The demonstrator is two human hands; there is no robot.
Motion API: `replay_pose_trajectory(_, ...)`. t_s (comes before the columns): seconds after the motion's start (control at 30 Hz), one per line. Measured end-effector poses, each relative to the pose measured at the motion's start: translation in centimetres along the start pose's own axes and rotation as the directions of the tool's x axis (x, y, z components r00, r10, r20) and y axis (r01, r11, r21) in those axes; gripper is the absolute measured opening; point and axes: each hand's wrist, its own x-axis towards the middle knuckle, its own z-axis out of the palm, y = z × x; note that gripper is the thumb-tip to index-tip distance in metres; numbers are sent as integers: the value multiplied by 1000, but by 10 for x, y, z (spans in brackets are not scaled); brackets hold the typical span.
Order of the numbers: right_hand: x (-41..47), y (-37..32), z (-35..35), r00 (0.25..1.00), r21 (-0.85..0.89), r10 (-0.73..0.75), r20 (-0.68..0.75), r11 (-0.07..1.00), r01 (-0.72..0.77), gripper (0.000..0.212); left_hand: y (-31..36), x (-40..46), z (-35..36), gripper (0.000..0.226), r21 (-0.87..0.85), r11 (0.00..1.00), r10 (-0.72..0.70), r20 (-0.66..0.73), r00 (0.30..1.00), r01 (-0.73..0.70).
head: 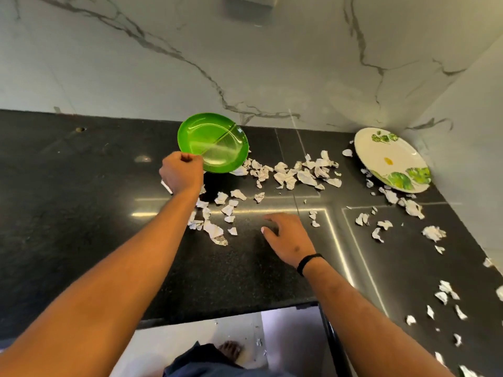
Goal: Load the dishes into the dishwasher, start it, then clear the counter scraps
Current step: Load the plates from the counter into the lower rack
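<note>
- Head view: left hand (pixel 181 174) has its fingers curled tight around the near rim of the green plate (pixel 213 141), which is tilted up off the black worktop (pixel 81 213).
- Right hand (pixel 288 236) is flat, palm down, fingers (pixel 268 230) spread and relaxed on the worktop, gripping nothing.
- Torn paper scraps (pixel 296 172) are scattered between and beyond both sets of fingers; some lie just left of the right fingertips.
- White leaf-print plate (pixel 392 159) sits far right of the right fingers, by the wall corner, with scraps around it.
</note>
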Motion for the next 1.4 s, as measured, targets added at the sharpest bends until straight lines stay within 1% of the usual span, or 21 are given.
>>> replay_pose_trajectory(0.1,-16,21,-4,987,103,91,-132,992,-78,36,11,-34,11,8,-2,993,114,66,991,-114)
replay_pose_trajectory(0.17,-31,39,-9,953,210,183,-242,969,-133,33,13,-54,26,10,-9,986,166,154,974,-167)
replay_pose_trajectory(0.23,-52,54,-14,908,289,253,-335,944,-157,31,16,-76,42,13,4,981,189,248,950,-196)
replay_pose_trajectory(0.3,-76,67,-21,837,373,324,-440,914,-158,29,20,-110,56,15,-21,973,223,343,912,-230)
replay_pose_trajectory(0.33,-89,73,-27,789,447,381,-482,881,-152,29,20,-130,62,16,-48,970,238,389,890,-239)
replay_pose_trajectory(0.37,-99,77,-31,738,532,450,-503,834,-146,30,18,-149,67,17,-84,968,249,432,867,-236)
replay_pose_trajectory(0.43,-126,91,-40,621,671,580,-527,733,-115,35,13,-195,78,18,-155,966,258,545,798,-207)
replay_pose_trajectory(0.53,-174,115,-47,455,788,718,-527,613,-53,53,10,-265,85,14,-226,958,285,689,667,-175)
replay_pose_trajectory(0.6,-216,129,-49,330,864,811,-483,503,29,52,11,-314,83,13,-246,948,316,765,561,-199)
replay_pose_trajectory(0.67,-265,140,-50,205,902,879,-431,418,104,45,10,-361,73,15,-253,940,333,828,451,-230)
replay_pose_trajectory(0.7,-286,145,-47,161,912,899,-406,389,127,42,10,-379,67,15,-261,936,340,847,409,-237)
replay_pose_trajectory(0.77,-339,154,-40,68,923,929,-363,348,163,38,8,-425,49,10,-278,925,351,887,300,-260)
replay_pose_trajectory(0.87,-417,163,-20,-81,934,953,-292,302,188,34,2,-489,14,7,-300,921,338,933,123,-250)
replay_pose_trajectory(0.93,-471,164,-2,-228,937,939,-257,300,180,32,-5,-532,-11,7,-313,917,318,948,-19,-246)
replay_pose_trajectory(1.0,-523,165,23,-377,940,896,-233,308,150,33,-12,-573,-43,8,-336,903,304,940,-156,-268)
replay_pose_trajectory(1.1,-590,151,64,-534,932,819,-210,332,142,18,-29,-625,-94,13,-411,855,307,893,-330,-316)
replay_pose_trajectory(1.17,-634,134,91,-643,923,749,-160,344,171,19,-46,-657,-125,14,-456,825,282,843,-457,-333)
replay_pose_trajectory(1.23,-672,118,122,-727,925,680,-97,331,186,21,-62,-680,-154,9,-484,803,231,790,-569,-347)
replay_pose_trajectory(1.3,-704,101,153,-790,919,613,-6,315,237,21,-82,-704,-181,6,-521,777,173,717,-675,-354)
replay_pose_trajectory(1.4,-738,75,200,-853,908,508,120,291,301,25,-108,-727,-215,8,-551,770,82,584,-807,-321)
